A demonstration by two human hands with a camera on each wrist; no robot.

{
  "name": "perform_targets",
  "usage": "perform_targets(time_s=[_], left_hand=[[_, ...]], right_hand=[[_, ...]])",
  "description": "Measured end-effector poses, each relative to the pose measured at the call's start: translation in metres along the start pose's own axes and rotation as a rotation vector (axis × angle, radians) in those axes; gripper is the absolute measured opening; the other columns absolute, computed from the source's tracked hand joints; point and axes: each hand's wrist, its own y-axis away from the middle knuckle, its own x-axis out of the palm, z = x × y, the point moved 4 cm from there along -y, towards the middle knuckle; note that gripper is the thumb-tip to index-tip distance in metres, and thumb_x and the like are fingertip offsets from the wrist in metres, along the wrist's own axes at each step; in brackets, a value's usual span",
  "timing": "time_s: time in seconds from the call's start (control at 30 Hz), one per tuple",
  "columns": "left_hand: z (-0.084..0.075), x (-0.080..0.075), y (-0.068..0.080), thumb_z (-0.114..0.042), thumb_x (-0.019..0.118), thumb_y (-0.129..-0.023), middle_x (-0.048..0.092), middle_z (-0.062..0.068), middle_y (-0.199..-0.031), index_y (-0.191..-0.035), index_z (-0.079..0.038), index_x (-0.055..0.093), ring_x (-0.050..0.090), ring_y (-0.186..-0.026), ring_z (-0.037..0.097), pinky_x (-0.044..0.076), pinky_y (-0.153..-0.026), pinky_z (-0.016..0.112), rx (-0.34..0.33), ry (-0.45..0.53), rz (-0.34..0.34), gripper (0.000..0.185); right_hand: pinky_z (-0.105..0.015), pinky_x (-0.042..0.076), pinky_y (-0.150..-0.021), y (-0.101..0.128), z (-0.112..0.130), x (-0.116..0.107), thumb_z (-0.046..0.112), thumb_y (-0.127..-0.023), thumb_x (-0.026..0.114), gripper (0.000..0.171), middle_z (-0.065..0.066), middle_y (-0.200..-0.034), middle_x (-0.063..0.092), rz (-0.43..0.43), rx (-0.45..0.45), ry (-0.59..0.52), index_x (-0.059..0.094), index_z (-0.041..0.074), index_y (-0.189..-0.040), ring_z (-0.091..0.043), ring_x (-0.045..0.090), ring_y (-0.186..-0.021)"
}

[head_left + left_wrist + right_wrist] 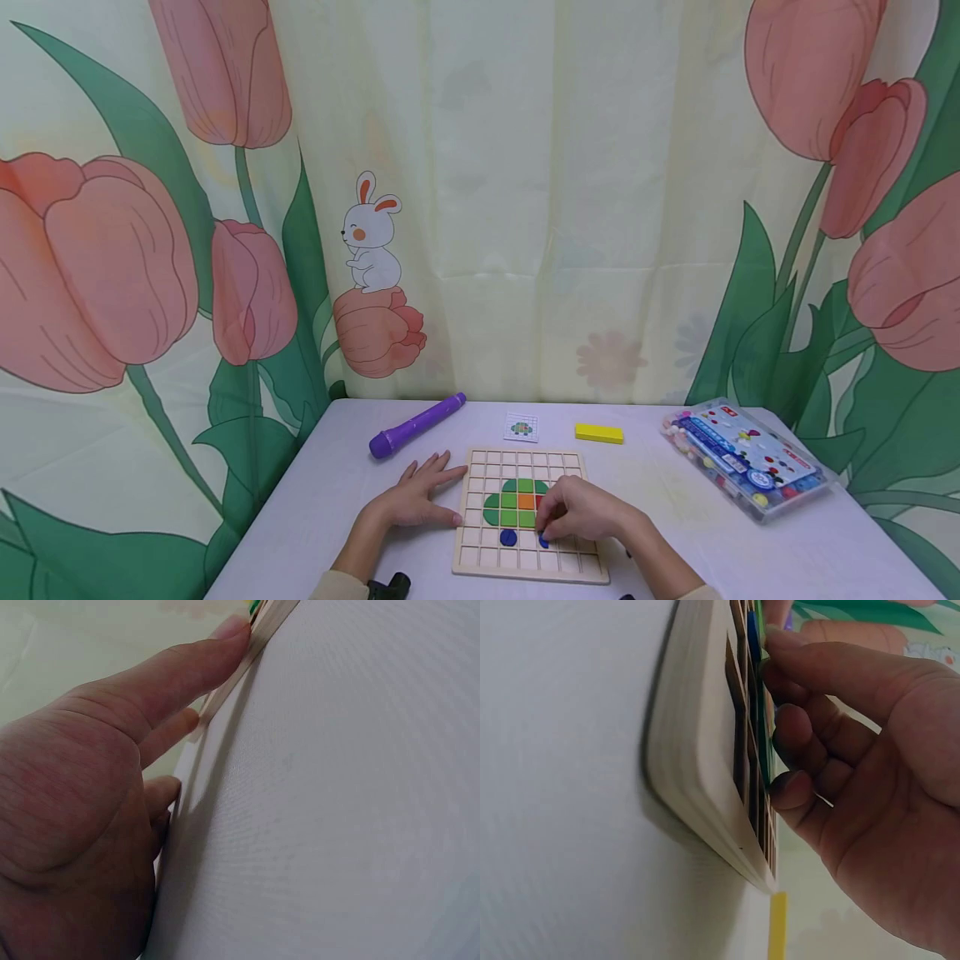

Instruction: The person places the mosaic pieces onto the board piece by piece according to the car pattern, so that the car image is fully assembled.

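Grid board [525,567]: pale wood, square cells, lying flat on the table, near edge toward the person. Centre cells filled with green tiles [510,500] forming a rounded shape, one orange tile [526,502] among them. Blue round piece [508,537] seated in a cell below the green. Second blue piece [543,542] just right of it, partly covered by fingertips.

Nothing here can be read: the lid of the plastic box [742,454] on the counter [787,550] carries printed labels, but they are too small and blurred.
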Motion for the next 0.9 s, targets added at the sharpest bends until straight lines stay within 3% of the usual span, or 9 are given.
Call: perform_targets(time_s=[0.57, 0.9], left_hand=[[-0.001, 0.0, 0.0, -0.057, 0.082, -0.08, 0.019, 0.013, -0.175, -0.157, -0.031, 0.047, 0.007, -0.163, 0.038, -0.004, -0.128, 0.066, 0.004, -0.004, 0.002, 0.089], [0.0, 0.0, 0.0, -0.057, 0.083, -0.079, 0.019, 0.012, -0.175, -0.157, -0.032, 0.048, 0.007, -0.163, 0.038, -0.005, -0.128, 0.065, 0.0, 0.0, -0.001, 0.089]], right_hand=[[-0.021, 0.05, -0.072, 0.001, 0.002, -0.002, -0.001, -0.086, 0.079, 0.018, 0.004, -0.084, 0.075, -0.013, 0.031, 0.067, 0.082, 0.017, -0.089, -0.007, 0.06, -0.078], [-0.021, 0.047, -0.067, 0.016, -0.003, -0.029, 0.008, -0.089, 0.08, 0.014, 0.002, -0.089, 0.073, -0.08, 0.006, 0.048, 0.082, 0.012, -0.103, -0.013, 0.059, -0.078]])
